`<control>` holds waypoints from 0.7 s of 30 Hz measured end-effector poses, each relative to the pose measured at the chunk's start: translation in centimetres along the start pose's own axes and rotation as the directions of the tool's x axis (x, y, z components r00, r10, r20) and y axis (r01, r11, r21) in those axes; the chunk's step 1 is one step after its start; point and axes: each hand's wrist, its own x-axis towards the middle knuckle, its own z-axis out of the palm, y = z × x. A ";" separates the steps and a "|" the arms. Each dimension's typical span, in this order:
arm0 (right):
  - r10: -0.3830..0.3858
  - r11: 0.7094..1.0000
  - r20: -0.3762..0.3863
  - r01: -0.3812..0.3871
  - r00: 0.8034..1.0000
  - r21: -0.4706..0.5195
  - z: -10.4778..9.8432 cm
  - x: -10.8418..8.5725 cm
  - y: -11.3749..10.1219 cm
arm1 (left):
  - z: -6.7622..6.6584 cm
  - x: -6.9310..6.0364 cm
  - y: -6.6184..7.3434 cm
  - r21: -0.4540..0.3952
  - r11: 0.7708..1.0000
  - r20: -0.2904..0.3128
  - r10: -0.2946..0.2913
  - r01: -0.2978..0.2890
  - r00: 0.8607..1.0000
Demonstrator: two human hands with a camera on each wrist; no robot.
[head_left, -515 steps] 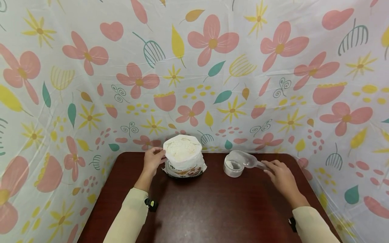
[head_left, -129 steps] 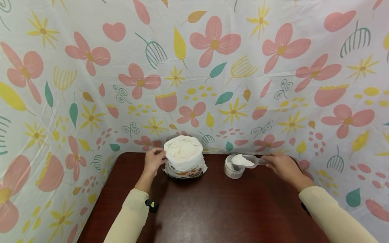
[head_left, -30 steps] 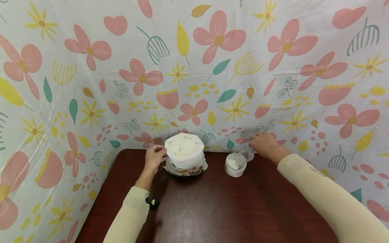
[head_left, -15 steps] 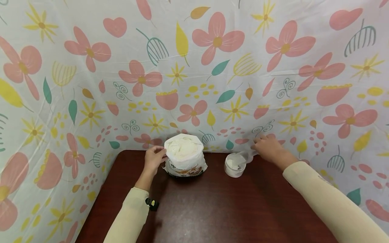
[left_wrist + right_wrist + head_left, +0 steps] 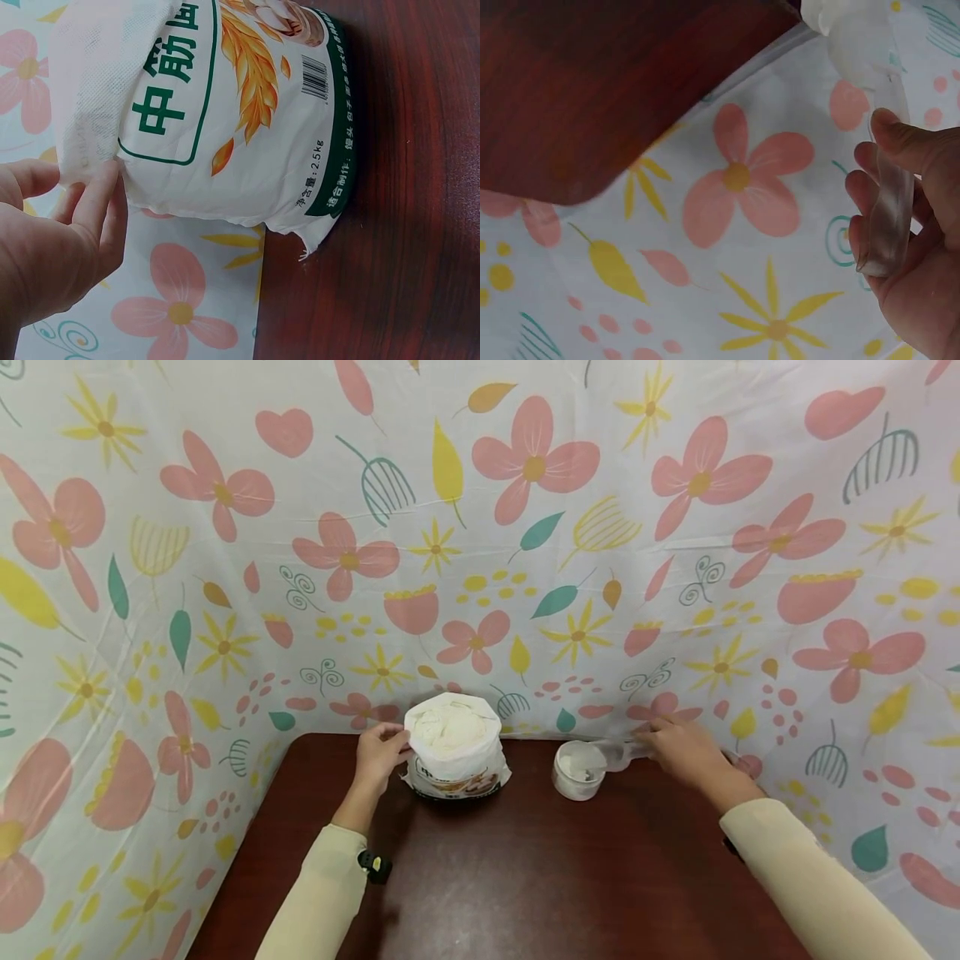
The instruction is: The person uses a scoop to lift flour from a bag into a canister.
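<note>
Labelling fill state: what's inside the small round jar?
White powder shows on the left inside the jar. The clear scoop overlaps the right of its mouth; what lies beneath, and the powder's depth, can't be told.

I wear long, cream-coloured sleeves, the left sleeve and the right sleeve both plain and fairly close-fitting, each ending near the wrist. My left hand and right hand are bare. At the left cuff sits a small, blocky black device with a yellow patch; at the right cuff, a black sliver peeks out, too little to make out.
</note>
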 end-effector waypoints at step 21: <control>0.234 0.965 -0.177 -0.205 0.956 0.165 4.2 -5.5 -1.9 | 0.0 0.0 0.1 -0.014 1.000 0.012 -0.005 0.005 1.000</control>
